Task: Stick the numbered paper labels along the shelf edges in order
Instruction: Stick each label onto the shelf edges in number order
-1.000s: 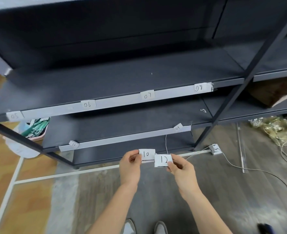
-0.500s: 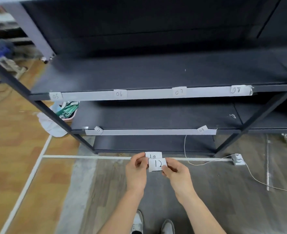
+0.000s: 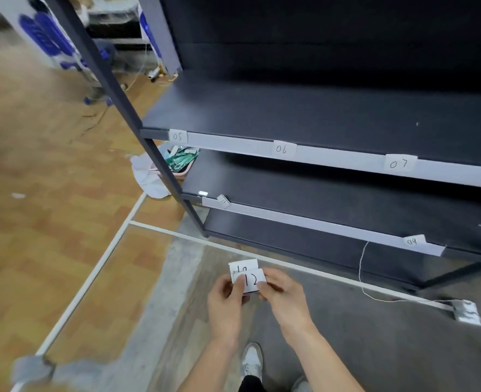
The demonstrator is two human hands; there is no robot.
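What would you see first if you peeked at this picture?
The left hand and right hand, low in the middle, pinch two loose labels, with 12 overlapping 10. Behind them stands a dark shelf. Its upper white edge carries 05, 06 and 07, and 09 sits on the lower edge at the right.

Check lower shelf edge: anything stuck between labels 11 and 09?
Nothing. In the head view the strip between 11 and 09 is bare; left hand and right hand pinch 10 and 12.
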